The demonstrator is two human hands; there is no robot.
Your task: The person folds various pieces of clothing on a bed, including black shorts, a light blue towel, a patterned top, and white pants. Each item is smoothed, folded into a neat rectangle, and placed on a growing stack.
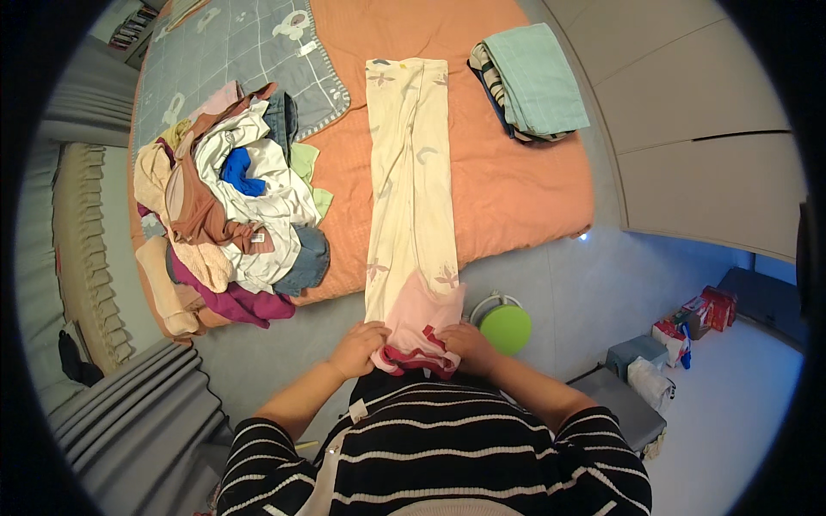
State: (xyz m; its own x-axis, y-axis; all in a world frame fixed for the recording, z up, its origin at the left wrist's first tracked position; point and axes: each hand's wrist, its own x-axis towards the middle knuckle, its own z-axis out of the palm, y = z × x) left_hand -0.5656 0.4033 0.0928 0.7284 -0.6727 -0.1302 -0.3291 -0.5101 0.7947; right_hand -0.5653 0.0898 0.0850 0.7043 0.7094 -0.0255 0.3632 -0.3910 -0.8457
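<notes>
Near centre: left hand [354,349], fingers curled on the left edge of a pink garment [423,311] with red trim; right hand [467,346] likewise grasping its right edge. Both grips closed on fabric; fingertips partly hidden in the folds. The pink garment is held just in front of the wearer's black-and-white striped top [439,449], its far part overlapping the near end of a long cream printed cloth [411,172], trouser-like in shape. Cannot tell whether the two are joined.

The cream cloth runs away from the hands, over the near edge of the bed and up the orange bedcover [508,202], fairly flat, creased along its length.

Left on the bed: a loose heap of clothes, among them a white garment [275,193], a bright blue piece [243,175] on top, rust-brown [194,211] and magenta [243,305] items, denim [307,258] at its right side. Beyond, far left, a grey patterned blanket [245,47].

Far right on the bed: a folded stack, pale green cloth [538,77] uppermost.

Floor, right of the right hand: a round lime-green stool seat [506,330]. Farther right, beige cabinets [697,95].
</notes>
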